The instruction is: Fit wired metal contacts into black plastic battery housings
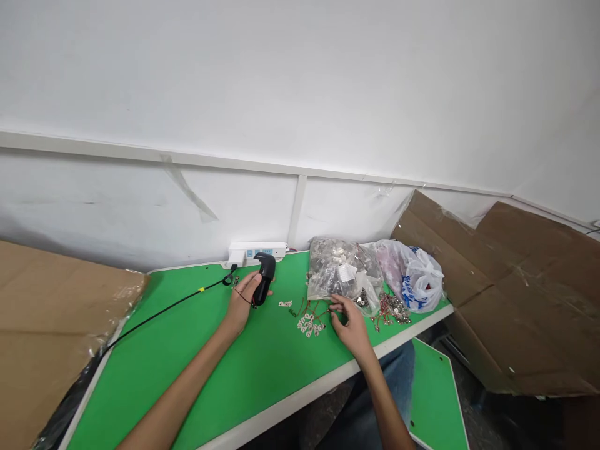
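My left hand (244, 299) is closed around a black pistol-shaped handheld tool (265, 282) with a curved head, held tilted above the green table; its exact kind is unclear. A thin dark cord hangs by that wrist. At the near side of the clear plastic bag, my right hand (350, 324) has its thumb and fingertips drawn together. Something tiny and dark with a red wire shows at those fingertips, too small to make out. Just left of them lies a cluster of small white round parts (309, 325) with red wires. A short white strip (285, 304) sits farther left.
Against the wall are a white power strip (257, 250) with a black cable (173, 305), a clear bag of metal parts (344, 265) and a white plastic bag (419, 284). Loose wired metal pieces (394, 309) lie at right. Cardboard (525, 300) flanks the green table (262, 369).
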The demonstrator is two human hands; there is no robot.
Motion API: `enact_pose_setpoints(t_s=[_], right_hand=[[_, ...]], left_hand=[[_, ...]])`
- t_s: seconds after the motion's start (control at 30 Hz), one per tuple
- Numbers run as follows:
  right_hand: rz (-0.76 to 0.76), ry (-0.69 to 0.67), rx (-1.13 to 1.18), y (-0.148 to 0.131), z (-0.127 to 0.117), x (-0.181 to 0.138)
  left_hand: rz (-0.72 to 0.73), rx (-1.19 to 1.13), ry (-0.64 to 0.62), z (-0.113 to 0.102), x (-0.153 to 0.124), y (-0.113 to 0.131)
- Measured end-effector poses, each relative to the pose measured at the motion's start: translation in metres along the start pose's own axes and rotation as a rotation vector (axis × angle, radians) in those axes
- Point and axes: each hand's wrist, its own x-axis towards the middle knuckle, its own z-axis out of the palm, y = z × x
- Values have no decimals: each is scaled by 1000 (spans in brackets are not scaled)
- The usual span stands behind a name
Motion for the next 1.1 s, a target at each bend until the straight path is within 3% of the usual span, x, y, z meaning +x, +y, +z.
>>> enact_pose_setpoints(t_s=[0.17, 0.33, 0.43, 0.57, 0.67, 0.97, 1.1], right_hand=[[-89, -29, -190, -6, 2, -1], [-96, -103, -221, -7, 3, 2], [-96, -215, -273, -14, -2, 10], [-103, -445, -585, -32, -7, 26], [-140, -544, -710, -44, -7, 38], [-210, -647, -863, -77, -11, 75], [-264, -687, -873, -96, -18, 90]], left_hand=[[3, 14, -25, -2, 1, -5], [-13, 1, -36, -2, 2, -5], [-22, 6, -43, -2, 2, -3], [-31, 1, -45, -2, 0, -2], [-36, -5, -43, -2, -2, -3], [-45, -66, -82, -9, 0, -1], [-145, -257, -151, -15, -3, 2]])
